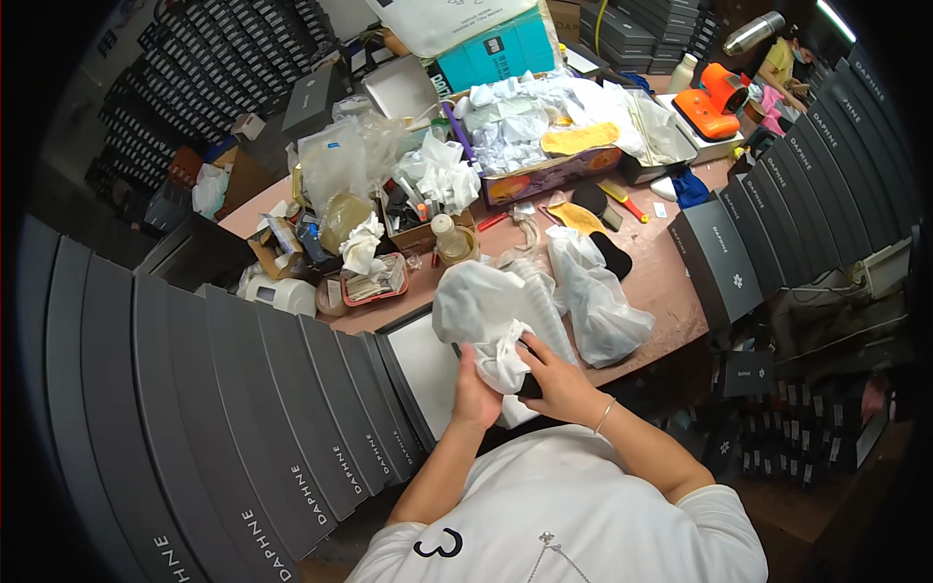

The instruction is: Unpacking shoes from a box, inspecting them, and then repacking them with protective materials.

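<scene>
Close in front of me, my left hand (pixel 474 394) and my right hand (pixel 562 387) hold a black shoe (pixel 530 385) between them. Crumpled white tissue paper (pixel 502 361) covers much of it, so its full shape is hidden. The fingers of my right hand curl round the dark side; my left hand presses from the other side, its fingertips partly hidden. Just beyond lies a translucent white bag (pixel 474 299). To its right, a second white bag (pixel 601 309) wraps something dark. Below my hands is an open box lined with white paper (pixel 420 355).
Stacked dark grey shoe boxes (pixel 224 389) rise at left, more boxes (pixel 797 194) at right. On the pink table (pixel 671 311) stand a patterned carton of paper (pixel 554 175), a glass bottle (pixel 450 238), a red basket (pixel 377 282) and an orange device (pixel 712 105). Another person (pixel 782 68) sits far right.
</scene>
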